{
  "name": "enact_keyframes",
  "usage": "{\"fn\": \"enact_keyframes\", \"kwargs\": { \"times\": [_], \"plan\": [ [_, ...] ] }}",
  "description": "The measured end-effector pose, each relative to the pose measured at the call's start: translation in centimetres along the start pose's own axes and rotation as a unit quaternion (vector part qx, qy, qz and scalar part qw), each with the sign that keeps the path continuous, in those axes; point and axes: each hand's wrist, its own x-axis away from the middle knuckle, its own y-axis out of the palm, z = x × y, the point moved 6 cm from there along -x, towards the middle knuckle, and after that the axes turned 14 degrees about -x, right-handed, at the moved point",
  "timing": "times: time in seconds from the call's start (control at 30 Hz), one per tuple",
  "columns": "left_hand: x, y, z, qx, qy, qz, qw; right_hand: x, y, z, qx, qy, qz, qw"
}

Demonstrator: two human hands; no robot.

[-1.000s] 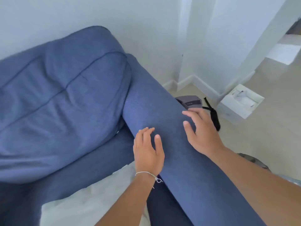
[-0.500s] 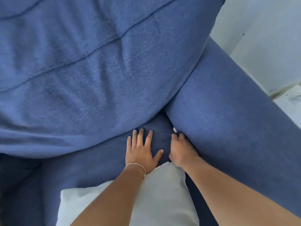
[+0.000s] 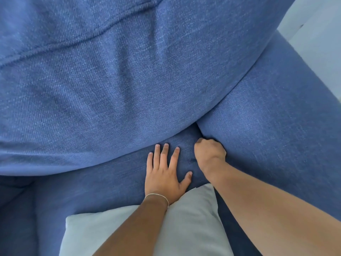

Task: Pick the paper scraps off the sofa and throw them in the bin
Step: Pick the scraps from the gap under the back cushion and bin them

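Note:
My left hand (image 3: 163,174) lies flat on the blue sofa seat (image 3: 103,178) with its fingers spread and nothing in it. Just to its right, my right hand (image 3: 209,154) is curled into a fist, its fingertips pushed into the crack where the seat meets the armrest (image 3: 276,137). No paper scrap shows; anything inside the fist is hidden. The bin is out of view.
A big blue back cushion (image 3: 110,80) fills the upper half and overhangs the seat. A light grey pillow (image 3: 195,222) lies on the seat under my forearms. A strip of white wall (image 3: 319,34) shows at the top right.
I have leaned in closer over the sofa corner. My right hand has closed into a fist over the crack where a small white bit showed half a second ago. My left hand has stayed flat.

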Motion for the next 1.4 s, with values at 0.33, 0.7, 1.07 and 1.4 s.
{"fn": "enact_keyframes", "kwargs": {
  "times": [0.33, 0.7, 1.07, 1.4],
  "plan": [
    [0.1, 0.1, -0.1, -0.001, -0.005, 0.010, 1.000, 0.8, -0.2, 0.0, -0.020, 0.016, -0.011, 1.000],
    [0.1, 0.0, 0.2, -0.004, -0.010, 0.018, 1.000, 2.5, -0.6, -0.3, -0.041, 0.006, 0.019, 0.999],
    [0.2, 0.5, 0.1, -0.008, -0.010, 0.028, 1.000, 3.3, -0.5, 0.1, 0.054, -0.046, -0.021, 0.997],
    [0.3, -0.2, 0.3, -0.034, -0.005, -0.021, 0.999, 6.1, -2.2, 1.4, -0.230, -0.148, 0.057, 0.960]
  ]
}}
